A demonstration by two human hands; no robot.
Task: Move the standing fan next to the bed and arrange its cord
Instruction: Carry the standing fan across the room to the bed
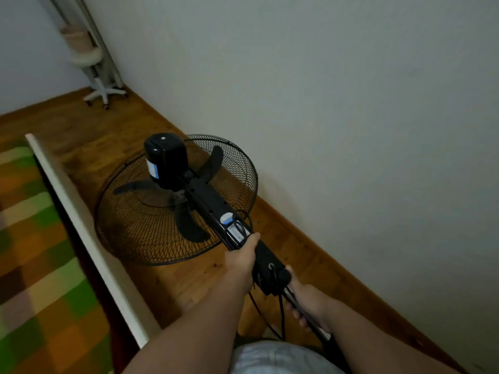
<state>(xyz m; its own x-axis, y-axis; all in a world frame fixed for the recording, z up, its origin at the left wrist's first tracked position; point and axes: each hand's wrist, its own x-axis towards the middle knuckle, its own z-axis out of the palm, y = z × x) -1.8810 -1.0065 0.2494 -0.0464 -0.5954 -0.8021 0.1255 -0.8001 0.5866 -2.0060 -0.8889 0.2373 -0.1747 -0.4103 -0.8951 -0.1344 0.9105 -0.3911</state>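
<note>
The black standing fan (pixel 172 195) is tilted forward over the wooden floor, its wire cage and blades facing away from me, motor housing on top. My left hand (pixel 241 261) grips the fan's neck just below the white control panel. My right hand (pixel 305 300) is closed around the metal pole under the neck. The black cord (pixel 282 314) hangs in loops below the neck between my arms. The bed (pixel 40 238) with a green and orange checked cover lies at the left, its white side rail (pixel 89 233) close beside the fan cage.
A pale wall (pixel 351 130) runs along the right, leaving a narrow strip of wooden floor (pixel 113 139) between it and the bed. A white wheeled stool (pixel 100 76) stands in the far corner by a leaning white frame.
</note>
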